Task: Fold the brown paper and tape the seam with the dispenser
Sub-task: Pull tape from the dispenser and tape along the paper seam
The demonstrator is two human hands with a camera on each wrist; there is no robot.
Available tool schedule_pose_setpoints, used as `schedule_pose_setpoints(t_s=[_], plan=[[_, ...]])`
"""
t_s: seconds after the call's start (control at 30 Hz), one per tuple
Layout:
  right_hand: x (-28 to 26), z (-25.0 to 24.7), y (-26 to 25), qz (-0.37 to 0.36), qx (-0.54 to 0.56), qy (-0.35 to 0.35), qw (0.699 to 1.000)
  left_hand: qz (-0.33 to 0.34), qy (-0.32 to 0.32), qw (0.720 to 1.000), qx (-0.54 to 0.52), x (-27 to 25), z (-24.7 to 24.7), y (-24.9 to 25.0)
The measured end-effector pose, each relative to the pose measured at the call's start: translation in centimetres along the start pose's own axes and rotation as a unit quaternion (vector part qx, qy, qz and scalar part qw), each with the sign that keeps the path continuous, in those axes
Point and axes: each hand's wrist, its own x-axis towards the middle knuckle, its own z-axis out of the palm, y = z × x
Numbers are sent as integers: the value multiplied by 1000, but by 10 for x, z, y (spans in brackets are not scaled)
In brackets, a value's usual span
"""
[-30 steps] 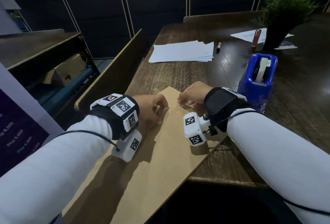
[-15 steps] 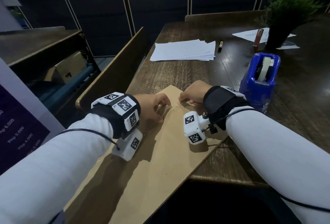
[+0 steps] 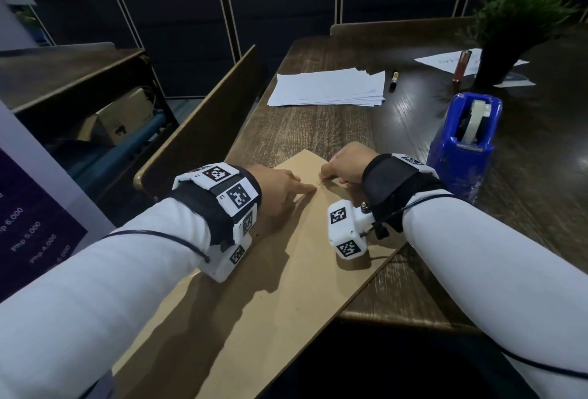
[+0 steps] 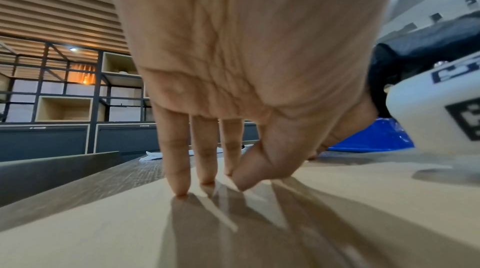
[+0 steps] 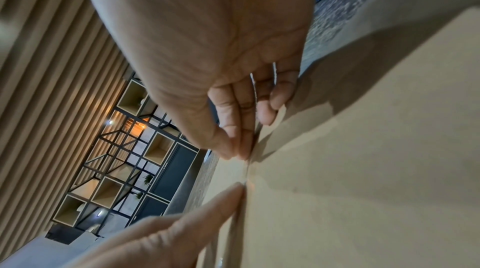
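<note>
The folded brown paper [image 3: 286,287] lies at an angle on the dark wooden table [image 3: 318,131], its near end hanging over the front edge. My left hand [image 3: 305,190] rests on the paper's far end, straight fingers [image 4: 179,186] pressing down and the index tip on a clear tape strip [image 5: 246,172]. My right hand [image 3: 323,177] pinches the strip's other end between thumb and forefinger [image 5: 241,155], just above the paper [image 5: 363,169]. The blue tape dispenser [image 3: 461,150] stands right of my right wrist, untouched.
A stack of white sheets [image 3: 327,86] and a pen [image 3: 394,77] lie further back. A potted plant [image 3: 509,35] and a brown tube [image 3: 461,66] stand at the back right. A wooden bench back [image 3: 203,124] runs along the table's left side.
My left index finger has stretched out to the right along the seam until its tip nearly meets my right fingertips. The right hand has stayed in place, pinching the tape.
</note>
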Motion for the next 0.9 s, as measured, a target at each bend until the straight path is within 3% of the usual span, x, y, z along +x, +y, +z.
schedule_pose_setpoints(t_s=[0.1, 0.23, 0.67, 0.9], plan=[[0, 2, -1, -3, -8, 5, 1000, -19, -20, 1000, -8, 2, 0, 3], [2, 3, -1, -8, -10, 7, 1000, -14, 9, 1000, -20, 3, 1, 6], [10, 3, 2, -27, -51, -4, 998, -14, 8, 1000, -23, 1, 0, 7], [1, 1, -2, -57, -139, -4, 989, -15, 1, 1000, -25, 1, -3, 8]])
